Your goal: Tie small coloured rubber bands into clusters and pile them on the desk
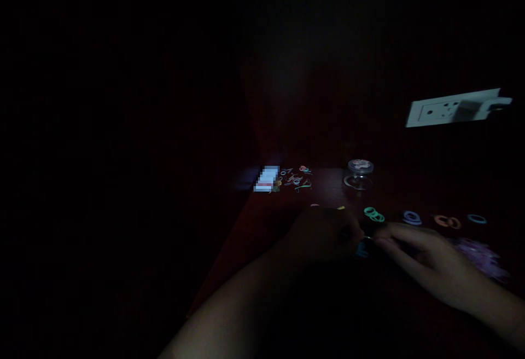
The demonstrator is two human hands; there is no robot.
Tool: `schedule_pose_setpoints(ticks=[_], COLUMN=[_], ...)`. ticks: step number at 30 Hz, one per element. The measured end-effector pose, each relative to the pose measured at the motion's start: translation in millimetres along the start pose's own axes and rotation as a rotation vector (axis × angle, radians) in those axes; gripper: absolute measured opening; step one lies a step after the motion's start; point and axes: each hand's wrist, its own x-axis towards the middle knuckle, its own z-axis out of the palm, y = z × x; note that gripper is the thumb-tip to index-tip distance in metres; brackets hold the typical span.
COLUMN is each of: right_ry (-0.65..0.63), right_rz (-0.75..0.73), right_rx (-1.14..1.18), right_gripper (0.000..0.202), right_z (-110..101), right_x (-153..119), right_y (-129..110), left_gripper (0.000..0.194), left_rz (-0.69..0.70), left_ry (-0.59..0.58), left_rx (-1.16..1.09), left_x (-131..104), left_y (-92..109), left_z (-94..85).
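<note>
Beyond the left hand [324, 237] I see a bare strip of table [329, 186] to reach along, between scattered bands [296, 181] and an upright jar [358, 181]. A thin strand [368, 237] bars the gap to the right hand [429, 255]; a purple heap [483, 259] crowds its wrist.

1. Left forearm [241, 304]: bare; smooth in outline; broadest where the lower edge of the view cuts it off, then tapering evenly toward a slimmer wrist [289, 252];
2. Left hand [324, 233]: bare; its back rounded and mostly sunk in shadow; finer detail too dark to make out;
3. Right forearm [492, 307]: bare as far as it shows; slim, with soft, even edges;
4. Right hand [430, 260]: bare; better lit than the other; slender fingers [404, 232] and a slim thumb [396, 254], both narrowing toward the tips.
</note>
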Motion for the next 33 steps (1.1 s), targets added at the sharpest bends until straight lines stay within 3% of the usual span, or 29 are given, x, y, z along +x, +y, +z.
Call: schedule_pose_setpoints(ticks=[3,7,14,17,23,33], right_ry=[-0.130,-0.076,0.004,-0.029,-0.059,-0.111], right_rz=[-0.038,-0.065,-0.024,-0.024,-0.049,-0.036], right_rx=[0.009,-0.003,0.015,0.032,0.035,0.085], right_gripper=[0.034,0.028,0.027,0.024,0.020,0.016], right_z=[1.1,1.0,-3.0,-1.0,2.7,5.6], right_x=[-1.3,-0.5,2.1,2.1,0.7,0.1], right_y=[6.3,11.8,11.5,5.6,2.9,3.1], left_gripper=[0.012,0.009,0.009,0.008,0.005,0.003], left_rz=[0.013,0.015,-0.064,-0.072,0.027,0.032], left_ry=[0.027,0.058,0.209,0.186,0.024,0.084], left_rx=[-0.025,-0.021,0.017,0.035,0.003,-0.029], left_x=[0.4,0.4,-3.2,-2.8,-1.2,-0.6], left_y=[-0.7,-5.1,-18.9,-11.9,9.4,6.0], left_z=[1.3,-3.7,-17.8,-13.8,0.4,1.2])
